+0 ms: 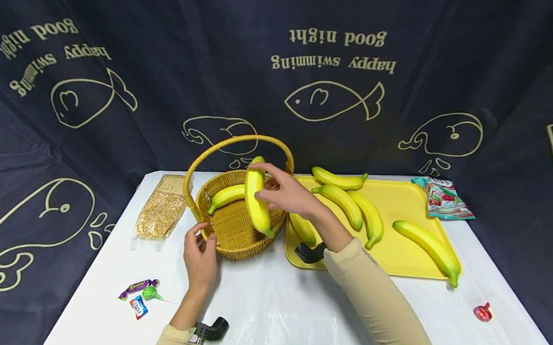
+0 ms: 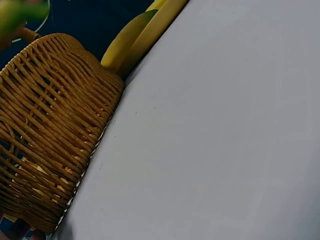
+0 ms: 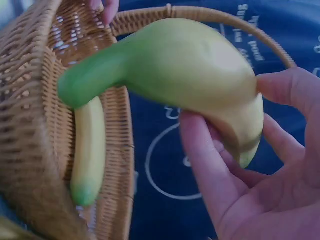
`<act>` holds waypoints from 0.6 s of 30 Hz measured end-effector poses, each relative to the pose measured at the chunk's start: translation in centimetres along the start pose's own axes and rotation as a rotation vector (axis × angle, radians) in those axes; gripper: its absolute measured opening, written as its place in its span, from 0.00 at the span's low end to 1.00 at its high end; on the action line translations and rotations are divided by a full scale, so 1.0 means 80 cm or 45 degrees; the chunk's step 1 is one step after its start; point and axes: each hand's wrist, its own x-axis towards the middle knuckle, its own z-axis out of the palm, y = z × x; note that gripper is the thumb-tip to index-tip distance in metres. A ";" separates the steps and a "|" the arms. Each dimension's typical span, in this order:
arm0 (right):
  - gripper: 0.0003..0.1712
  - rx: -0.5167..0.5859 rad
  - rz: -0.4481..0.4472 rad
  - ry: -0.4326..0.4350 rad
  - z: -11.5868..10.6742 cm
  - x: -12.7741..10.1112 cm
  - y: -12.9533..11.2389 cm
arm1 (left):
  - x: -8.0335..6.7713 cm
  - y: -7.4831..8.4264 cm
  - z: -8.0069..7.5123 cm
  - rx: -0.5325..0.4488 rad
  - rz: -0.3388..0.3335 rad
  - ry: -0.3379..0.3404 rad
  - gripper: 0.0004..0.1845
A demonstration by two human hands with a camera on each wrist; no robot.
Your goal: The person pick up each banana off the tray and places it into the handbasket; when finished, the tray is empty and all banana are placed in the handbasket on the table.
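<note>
My right hand [image 1: 282,193] grips a yellow banana [image 1: 258,200] by its upper part and holds it over the wicker basket [image 1: 235,243]. In the right wrist view the held banana [image 3: 190,75] lies across my fingers [image 3: 210,165], green stem toward the basket. A second banana [image 1: 225,196] lies inside the basket, seen also as the banana [image 3: 89,150] below the held one. My left hand [image 1: 200,254] holds the basket's front rim. The left wrist view shows only the basket's woven wall [image 2: 45,130] on the white table.
A yellow tray [image 1: 394,246] right of the basket carries several bananas [image 1: 345,205]. A bag of grain [image 1: 160,213] lies left of the basket, candies [image 1: 140,293] at the front left, a snack packet [image 1: 441,199] and a red candy [image 1: 482,312] at the right.
</note>
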 end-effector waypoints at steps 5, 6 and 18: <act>0.31 0.002 0.089 0.002 0.021 0.042 0.015 | 0.000 -0.006 0.001 0.002 -0.003 -0.011 0.17; 0.31 0.026 0.118 0.012 0.026 0.048 0.018 | 0.000 -0.006 0.001 0.001 -0.002 -0.012 0.17; 0.31 0.282 0.451 0.238 0.084 0.093 0.051 | 0.003 -0.007 0.001 0.002 0.013 -0.012 0.16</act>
